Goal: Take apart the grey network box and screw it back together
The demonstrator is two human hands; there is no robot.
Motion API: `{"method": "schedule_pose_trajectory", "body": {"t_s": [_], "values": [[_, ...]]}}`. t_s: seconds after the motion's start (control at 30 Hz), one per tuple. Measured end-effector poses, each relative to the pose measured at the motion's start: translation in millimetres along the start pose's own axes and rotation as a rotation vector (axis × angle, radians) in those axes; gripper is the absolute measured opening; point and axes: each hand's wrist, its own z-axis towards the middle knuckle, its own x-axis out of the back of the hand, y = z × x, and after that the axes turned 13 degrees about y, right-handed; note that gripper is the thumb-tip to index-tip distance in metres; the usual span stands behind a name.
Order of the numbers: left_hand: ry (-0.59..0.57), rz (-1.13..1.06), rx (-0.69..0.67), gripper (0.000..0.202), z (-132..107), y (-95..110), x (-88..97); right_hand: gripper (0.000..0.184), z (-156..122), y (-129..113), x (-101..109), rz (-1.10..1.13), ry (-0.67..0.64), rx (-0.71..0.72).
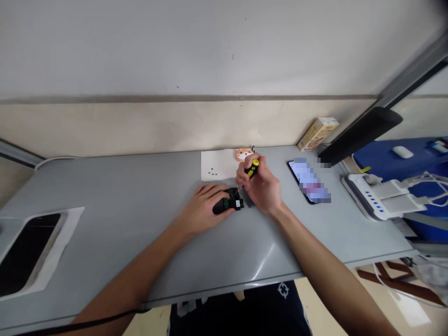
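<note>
My left hand (pixel 206 205) is wrapped round an opened black computer mouse (pixel 227 204), pressing it to the grey table. A green circuit board shows inside the mouse, and a small white label sits at its right end. My right hand (pixel 262 184) grips a black and yellow screwdriver (pixel 252 169), tilted, with its tip down at the mouse. Whether the tip sits in a screw is too small to tell. Partly behind my right hand, a dark flat piece (pixel 248 198) lies beside the mouse. Several tiny dark screws (pixel 212 172) rest on a white sheet (pixel 222 163) just beyond.
An orange and white animal-face item (pixel 241 154) lies at the sheet's back. On the right are a phone (pixel 308 182), a carton (pixel 318 134), a black cylinder (pixel 360 135) and a power strip (pixel 367 198). A dark-screened device (pixel 30 249) lies at the left.
</note>
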Motion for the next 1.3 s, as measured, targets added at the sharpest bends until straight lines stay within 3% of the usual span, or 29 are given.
{"method": "schedule_pose_trajectory", "body": {"t_s": [0.37, 0.83, 1.3], "values": [[0.011, 0.015, -0.004, 0.027, 2.5, 1.4, 1.6, 0.044, 1.3, 4.7, -0.8, 0.031, -0.011, 0.014], [-0.002, 0.002, -0.012, 0.027, 1.8, 0.6, 1.8, 0.036, 1.1, 4.6, -2.0, 0.118, -0.073, 0.001], [0.012, 0.004, -0.032, 0.024, 0.7, -1.2, -0.1, 0.038, 0.7, 4.9, -0.8, 0.032, 0.001, 0.023]]}}
